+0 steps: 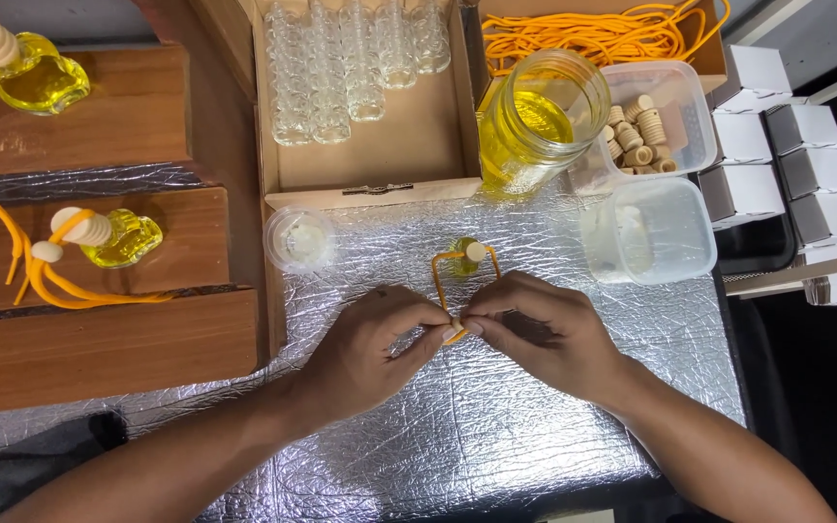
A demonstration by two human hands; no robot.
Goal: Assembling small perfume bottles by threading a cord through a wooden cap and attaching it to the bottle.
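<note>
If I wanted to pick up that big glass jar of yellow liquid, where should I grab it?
Probably around the glass jar at its wide round body, coming from the near, foil-covered side. Its mouth is open and liquid-filled, so a top grip seems risky, while a cardboard box and a tub of corks crowd its flanks.

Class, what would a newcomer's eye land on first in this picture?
Two hands, left hand and right hand, meet at centre, pinching an orange cord looped from a small bottle on the silver foil mat. Behind stands a big jar of yellow liquid.
</note>
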